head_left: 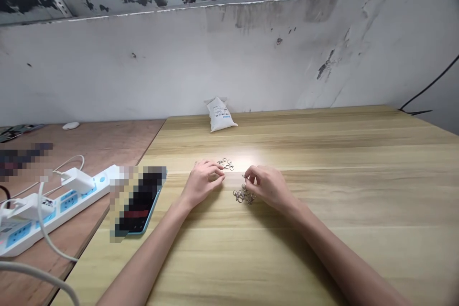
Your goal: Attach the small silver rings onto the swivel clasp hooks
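My right hand (267, 185) pinches a small metal ring or clasp (244, 176) between thumb and fingertips, just above the table. Right below those fingertips lies a little heap of silvery metal clasps with rings (241, 195). My left hand (205, 179) rests low over the wooden table, its thumb and fingers slightly apart and nothing visible between them. Beyond its fingertips is a second, looser group of similar metal clasps (226, 164), partly hidden by the fingers.
A white printed packet (220, 115) stands at the table's back near the wall. Left of my left forearm lies a phone (143, 205), partly blurred. Further left, a power strip (68, 205) with plugged-in chargers and white cables (45, 229) occupies a brown board (118, 141).
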{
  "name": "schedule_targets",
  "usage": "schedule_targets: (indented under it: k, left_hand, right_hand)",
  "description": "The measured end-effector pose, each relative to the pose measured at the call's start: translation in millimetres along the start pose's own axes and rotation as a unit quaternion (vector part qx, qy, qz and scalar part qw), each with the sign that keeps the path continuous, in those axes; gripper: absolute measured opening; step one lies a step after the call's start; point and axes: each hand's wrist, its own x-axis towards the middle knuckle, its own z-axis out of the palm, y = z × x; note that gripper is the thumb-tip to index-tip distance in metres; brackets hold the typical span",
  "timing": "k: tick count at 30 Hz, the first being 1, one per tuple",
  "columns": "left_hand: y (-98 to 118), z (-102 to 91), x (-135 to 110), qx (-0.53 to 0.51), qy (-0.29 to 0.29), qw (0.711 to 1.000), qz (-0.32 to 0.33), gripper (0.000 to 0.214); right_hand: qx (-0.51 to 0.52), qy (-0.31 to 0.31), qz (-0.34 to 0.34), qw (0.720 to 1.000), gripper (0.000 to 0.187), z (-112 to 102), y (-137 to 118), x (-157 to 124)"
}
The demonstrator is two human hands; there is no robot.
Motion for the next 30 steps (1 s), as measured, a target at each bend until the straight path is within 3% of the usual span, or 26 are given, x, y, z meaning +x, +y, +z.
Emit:
schedule_targets:
  k: [7, 10, 13, 17, 22, 30]
  left_hand:
    - [7.0, 3.2, -6.0, -0.152, 0.021, 0.986, -0.071, 0.008]
    - [10.1, 3.1, -6.4, -0.216, 0.005, 0.97, -0.107, 0.015]
    - [11.3, 2.7, -6.4, -0.25, -0.023, 0.962, -0.104, 0.018]
    - [7.8, 2.3, -7.2, -0.228, -0.036, 0.969, -0.087, 0.023]
    - [5.9, 1.1, -9.4, -0.121, -0.046, 0.991, -0.042, 0.02]
    - [6.0, 2.1, -11.7, -0.127, -0.046, 0.988, -0.078, 0.02]
  right_hand:
    - [0.14, -0.003, 0.012, 0.99, 0.003, 3.3, -9.8, -2.9]
    - [0.185, -0.005, 0.014, 0.983, 0.003, 6.8, -12.2, -4.0]
    - [0.211, -0.014, 0.01, 0.977, 0.003, 10.2, -12.2, -4.8]
    - [0.209, -0.018, 0.007, 0.978, 0.006, 12.1, -11.9, -5.5]
    - [0.201, -0.013, 0.006, 0.98, 0.009, 12.1, -12.3, -5.5]
    - [0.225, -0.008, 0.005, 0.974, 0.01, 14.4, -14.2, -4.7]
